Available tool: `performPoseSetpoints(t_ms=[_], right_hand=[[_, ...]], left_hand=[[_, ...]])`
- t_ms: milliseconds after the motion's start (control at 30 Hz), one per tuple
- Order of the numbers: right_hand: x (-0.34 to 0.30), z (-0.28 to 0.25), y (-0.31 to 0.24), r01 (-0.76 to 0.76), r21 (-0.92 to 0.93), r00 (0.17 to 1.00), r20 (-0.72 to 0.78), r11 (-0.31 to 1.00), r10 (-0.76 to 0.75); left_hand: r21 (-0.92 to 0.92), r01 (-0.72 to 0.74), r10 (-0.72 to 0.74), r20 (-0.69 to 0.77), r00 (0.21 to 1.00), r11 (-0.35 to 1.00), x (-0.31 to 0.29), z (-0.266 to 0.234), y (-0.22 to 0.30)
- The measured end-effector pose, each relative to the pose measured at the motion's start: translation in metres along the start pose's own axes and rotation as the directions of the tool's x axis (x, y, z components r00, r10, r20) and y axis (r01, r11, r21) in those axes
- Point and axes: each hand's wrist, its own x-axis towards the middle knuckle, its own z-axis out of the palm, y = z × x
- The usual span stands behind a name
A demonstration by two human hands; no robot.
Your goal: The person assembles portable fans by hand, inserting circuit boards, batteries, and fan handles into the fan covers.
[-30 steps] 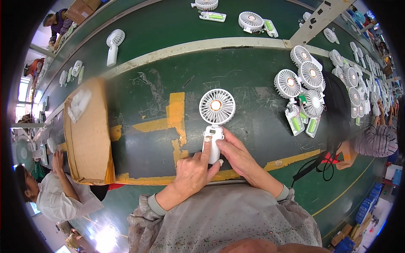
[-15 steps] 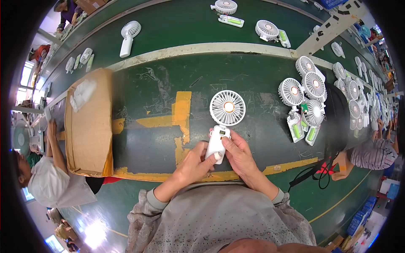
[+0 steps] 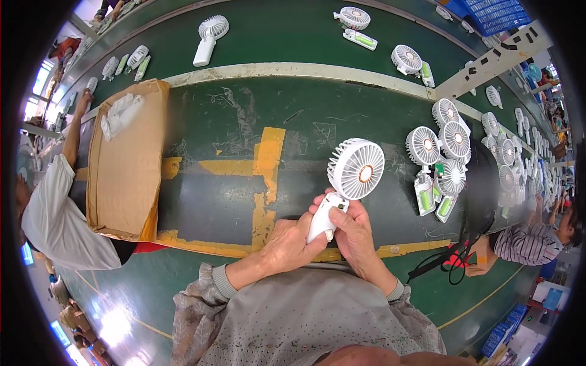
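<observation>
Between both hands I hold a white handheld fan [image 3: 373, 163], its round grille tilted up to the right. My left hand [image 3: 292, 243] is closed around the lower handle, its thumb near the handle's end. Fingers of my right hand [image 3: 356, 235] wrap behind the handle, and its thumb presses on the front near a small dark display window. Part of the handle is hidden by my fingers. To the right, a cluster of white fans [image 3: 455, 139] lies on the bench, some with opened handles showing green battery cells and a green circuit board.
An open cardboard box [image 3: 125, 183] holding white wrapping [image 3: 122, 114] stands at the left. Beyond a pale rail [image 3: 244, 71], more fans [image 3: 213, 27] lie on a green belt. A black strap [image 3: 482, 183] is at the right. Co-workers sit on both sides.
My hands have shifted slightly right with the fan, and its head has turned so the grille's side shows. The person at the left has reached an arm forward. Fans on the belt appear farther right.
</observation>
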Motion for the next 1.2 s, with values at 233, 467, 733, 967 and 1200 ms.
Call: performPoseSetpoints(t_ms=[233, 467, 733, 967, 1200], right_hand=[[0.007, 0.009, 0.002, 0.014, -0.081, 0.999, -0.038, 0.997, -0.017], [0.019, -0.005, 0.006, -0.027, -0.114, 0.999, -0.047, 0.993, 0.022], [0.051, -0.023, -0.018, -0.069, -0.511, 0.988, 0.084, 0.857, 0.13], [0.141, -0.066, -0.138, 0.118, -0.966, 0.744, 0.238, -0.228, -0.625], [0.282, -0.096, -0.186, -0.012, -0.874, 0.752, 0.313, -0.486, -0.58]], left_hand=[[-0.321, 0.13, -0.123, 0.041, 0.992, 0.938, 0.001, 0.0, -0.006], [-0.433, 0.202, -0.134, 0.184, 0.974, 0.879, 0.008, 0.001, -0.025], [-0.52, 0.088, -0.111, -0.014, 0.994, 0.85, 0.055, -0.07, -0.017], [0.621, 0.056, 0.385, -0.551, 0.741, 0.782, 0.194, -0.158, -0.003], [0.672, 0.247, 0.308, -0.594, 0.743, 0.698, 0.306, -0.17, -0.07]])
